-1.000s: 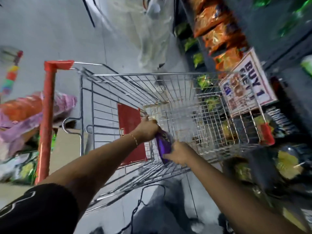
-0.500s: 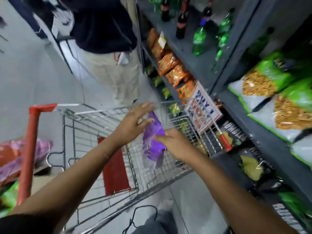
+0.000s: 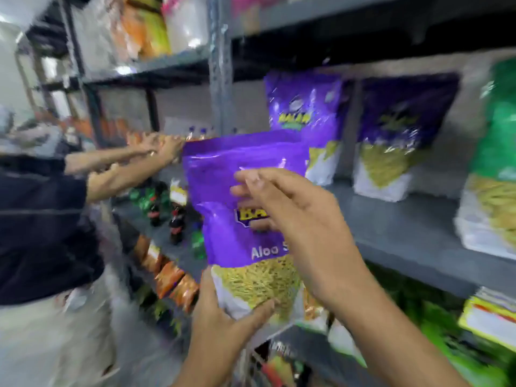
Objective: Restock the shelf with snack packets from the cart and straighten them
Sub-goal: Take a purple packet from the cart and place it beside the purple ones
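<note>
I hold a purple snack packet (image 3: 234, 196) upright in front of the grey shelf (image 3: 405, 233). My left hand (image 3: 223, 311) grips its bottom edge from below. My right hand (image 3: 290, 208) lies over its front, fingers pinching the middle. Two matching purple packets stand on the shelf behind it, one (image 3: 304, 113) just past the held packet and another (image 3: 396, 135) further right. The cart is out of view except for a bit of wire at the bottom (image 3: 251, 364).
Another person (image 3: 42, 219) stands close on the left, both arms reaching to the neighbouring shelf bay. A green packet (image 3: 497, 163) stands at the far right. Drink bottles (image 3: 173, 210) and orange packets (image 3: 173, 280) fill lower left shelves. A steel upright (image 3: 220, 65) divides the bays.
Both hands lifted the purple packet out of the cart and up to shelf height. My view swung from the cart up to the shelf.
</note>
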`<state>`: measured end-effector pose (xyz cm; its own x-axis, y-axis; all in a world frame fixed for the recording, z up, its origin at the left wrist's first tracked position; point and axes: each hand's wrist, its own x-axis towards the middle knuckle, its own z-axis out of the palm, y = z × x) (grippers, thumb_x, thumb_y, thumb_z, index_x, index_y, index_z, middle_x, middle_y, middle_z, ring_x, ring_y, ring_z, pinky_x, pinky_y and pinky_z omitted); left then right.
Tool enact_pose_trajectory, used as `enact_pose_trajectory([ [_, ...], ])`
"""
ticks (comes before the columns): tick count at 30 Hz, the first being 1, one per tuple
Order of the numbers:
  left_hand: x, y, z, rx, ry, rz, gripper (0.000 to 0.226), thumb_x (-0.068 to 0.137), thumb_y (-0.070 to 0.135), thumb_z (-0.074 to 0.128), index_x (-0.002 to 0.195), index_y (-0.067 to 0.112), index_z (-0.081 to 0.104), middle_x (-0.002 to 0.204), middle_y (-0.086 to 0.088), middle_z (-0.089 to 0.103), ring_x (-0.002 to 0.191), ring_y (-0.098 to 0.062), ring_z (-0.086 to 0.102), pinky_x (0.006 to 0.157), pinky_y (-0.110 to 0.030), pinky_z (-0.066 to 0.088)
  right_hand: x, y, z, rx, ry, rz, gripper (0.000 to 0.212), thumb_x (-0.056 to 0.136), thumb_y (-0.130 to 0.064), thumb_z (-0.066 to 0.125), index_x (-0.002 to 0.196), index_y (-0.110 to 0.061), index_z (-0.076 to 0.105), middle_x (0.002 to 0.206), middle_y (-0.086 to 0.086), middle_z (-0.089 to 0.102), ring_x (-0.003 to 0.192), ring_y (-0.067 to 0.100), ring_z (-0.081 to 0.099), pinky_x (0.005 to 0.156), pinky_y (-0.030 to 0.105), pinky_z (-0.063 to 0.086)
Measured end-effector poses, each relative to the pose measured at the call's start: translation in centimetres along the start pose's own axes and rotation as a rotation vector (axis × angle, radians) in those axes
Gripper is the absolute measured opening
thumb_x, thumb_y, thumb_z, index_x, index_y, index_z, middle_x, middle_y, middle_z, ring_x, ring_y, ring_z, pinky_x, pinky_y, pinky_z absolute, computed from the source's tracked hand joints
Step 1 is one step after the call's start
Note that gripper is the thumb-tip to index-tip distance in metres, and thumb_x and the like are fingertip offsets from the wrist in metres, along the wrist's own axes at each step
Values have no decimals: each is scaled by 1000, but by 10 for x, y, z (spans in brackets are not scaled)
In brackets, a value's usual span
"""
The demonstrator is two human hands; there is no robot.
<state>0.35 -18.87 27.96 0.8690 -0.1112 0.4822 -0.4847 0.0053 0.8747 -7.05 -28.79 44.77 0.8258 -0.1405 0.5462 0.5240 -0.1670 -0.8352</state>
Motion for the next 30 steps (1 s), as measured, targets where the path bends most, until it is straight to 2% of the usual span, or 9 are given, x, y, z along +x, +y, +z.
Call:
enact_pose_trajectory([
  [3,38,36,25,-101,-131,117,108,39,57,90,133,23,50,121,3,70,111,-7,66,95,-29,53,-16,11,-62,-285,316,-101,55,68,-49,82,115,-34,60,113,-20,67,105,-11,60,85,9,46],
  [6,75,65,56,-227,-372,144,83,52,14,88,128,12,53,112,-6,77,99,-13,73,80,-27,60,-25,32,-117,-350,304,63,95,40,-61,90,124,-51,46,124,-38,57,117,-18,51,99,19,45],
  [9,106,75,96,-347,-565,116,73,55,1,83,122,6,55,105,-5,79,92,-17,74,71,-24,59,-17,46,-158,-294,243,188,76,47,-36,97,115,-29,63,115,-6,75,107,11,71,96,41,55],
  [13,150,73,152,-350,-639,93,79,57,11,88,127,3,52,116,-13,74,101,-20,73,81,-28,59,9,51,-195,-283,356,163,54,53,-12,96,101,-16,71,103,10,79,99,30,74,93,53,56],
  [16,183,64,188,-324,-651,84,91,59,31,93,135,14,47,132,-11,65,123,-30,61,104,-49,49,30,61,-219,-394,458,149,64,49,-25,98,104,-17,67,102,3,79,97,22,75,92,50,57],
  [19,194,50,218,-319,-678,64,81,56,31,92,125,15,53,117,2,75,113,-19,67,97,-35,53,38,78,-233,-497,542,172,72,48,-32,97,109,-19,61,104,-4,77,97,10,73,92,40,58],
  [22,185,39,233,-286,-757,48,75,62,44,87,125,18,55,121,8,73,121,-16,62,101,-29,49,34,106,-244,-499,570,191,73,51,-36,96,113,-21,61,109,-6,76,103,10,71,96,45,55],
  [26,184,29,236,-287,-838,23,58,82,29,75,134,19,52,131,9,67,122,-3,59,103,-19,45,30,121,-246,-556,625,189,78,44,-45,94,110,-26,57,110,-11,73,105,7,68,96,42,54],
  [30,189,22,234,-307,-813,8,41,83,9,74,122,12,62,122,1,73,112,-10,67,88,-16,52,31,123,-250,-597,650,201,84,36,-52,94,107,-26,57,109,-9,73,102,10,68,92,42,55],
])
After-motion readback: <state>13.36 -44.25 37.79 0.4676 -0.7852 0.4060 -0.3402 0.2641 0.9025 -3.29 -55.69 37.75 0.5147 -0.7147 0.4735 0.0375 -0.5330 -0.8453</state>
